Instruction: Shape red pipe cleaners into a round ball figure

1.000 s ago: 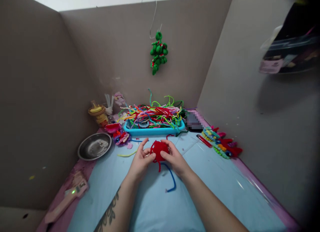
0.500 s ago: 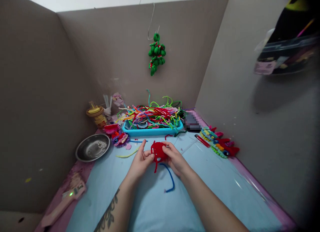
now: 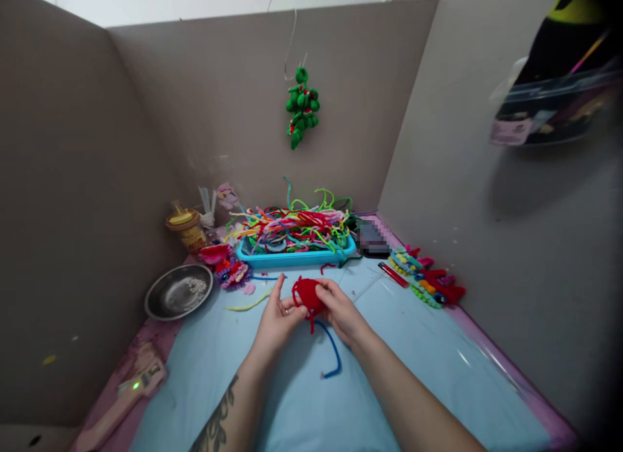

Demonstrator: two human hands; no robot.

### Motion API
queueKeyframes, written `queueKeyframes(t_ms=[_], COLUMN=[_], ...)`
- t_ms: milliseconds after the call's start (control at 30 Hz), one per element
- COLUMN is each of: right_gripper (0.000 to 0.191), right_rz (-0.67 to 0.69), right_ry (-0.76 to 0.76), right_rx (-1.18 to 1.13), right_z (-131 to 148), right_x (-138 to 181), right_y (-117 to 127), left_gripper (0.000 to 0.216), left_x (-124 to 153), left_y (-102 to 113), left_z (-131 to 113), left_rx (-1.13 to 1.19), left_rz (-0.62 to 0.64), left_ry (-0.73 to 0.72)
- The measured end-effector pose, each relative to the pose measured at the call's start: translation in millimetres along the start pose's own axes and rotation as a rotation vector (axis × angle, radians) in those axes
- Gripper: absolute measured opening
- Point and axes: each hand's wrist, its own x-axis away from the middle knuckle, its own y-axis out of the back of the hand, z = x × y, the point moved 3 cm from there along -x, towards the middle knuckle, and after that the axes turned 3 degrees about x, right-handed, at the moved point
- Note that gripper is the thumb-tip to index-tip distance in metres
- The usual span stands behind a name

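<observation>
A red fuzzy pipe-cleaner ball point(image 3: 306, 294) is held just above the light blue mat point(image 3: 389, 374), with a loose red tail hanging below it. My left hand point(image 3: 275, 319) pinches its left side, index finger raised. My right hand point(image 3: 341, 311) grips its right side with curled fingers. A bent blue pipe cleaner point(image 3: 333, 351) lies on the mat directly under my hands.
A blue tray point(image 3: 296, 256) heaped with coloured pipe cleaners stands behind the hands. A steel bowl point(image 3: 178, 291), a yellow jar point(image 3: 185, 226), a pink glue gun point(image 3: 121, 400), finished colourful pieces point(image 3: 428, 284) and a red lighter point(image 3: 394, 275) lie around. Cardboard walls enclose the space; a green figure point(image 3: 300, 108) hangs on the back wall.
The red ball has been turned slightly between my fingers and its tail has shifted. The view has drifted a little; hands stay in nearly the same place.
</observation>
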Motion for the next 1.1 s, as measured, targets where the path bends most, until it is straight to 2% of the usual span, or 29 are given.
queueKeyframes(t_ms=[67, 133, 167, 233, 300, 367, 567, 733, 1100], right_gripper=[0.035, 0.025, 0.018, 0.017, 0.015, 0.012, 0.014, 0.015, 0.013], right_rz=[-0.144, -0.304, -0.332, -0.216, -0.114, -0.087, -0.074, -0.076, -0.085], right_ry=[0.113, 0.314, 0.418, 0.509, 0.515, 0.502, 0.438, 0.472, 0.509], right_rx=[0.169, 0.374, 0.465, 0.591, 0.643, 0.657, 0.610, 0.689, 0.743], right_z=[2.4, 10.0, 14.1, 17.7, 17.3, 14.9, 9.7, 13.8, 9.3], right_x=[1.2, 6.3, 9.8, 15.1, 18.9, 20.5, 16.9, 16.9, 14.5], right_y=[4.9, 7.8, 6.3, -2.7, -12.1, -18.8, -22.6, -18.8, -15.6], left_gripper=[0.117, 0.115, 0.114, 0.112, 0.110, 0.108, 0.107, 0.107, 0.103], left_x=[-0.3, -0.3, -0.2, 0.0, 0.2, 0.8, 2.3, 0.7, 1.2], left_y=[0.9, 2.5, 3.3, 4.6, 4.7, 4.2, 1.5, 3.5, -2.0], left_z=[-1.8, -3.7, -4.4, -4.8, -4.4, -4.2, -5.9, -2.5, -1.4], left_rx=[-0.010, -0.002, 0.006, 0.024, 0.046, 0.062, 0.061, 0.097, 0.217], left_rz=[-0.044, -0.113, -0.147, -0.200, -0.215, -0.216, -0.233, -0.264, -0.200], left_ry=[-0.035, -0.080, -0.101, -0.133, -0.154, -0.171, -0.192, -0.173, -0.102])
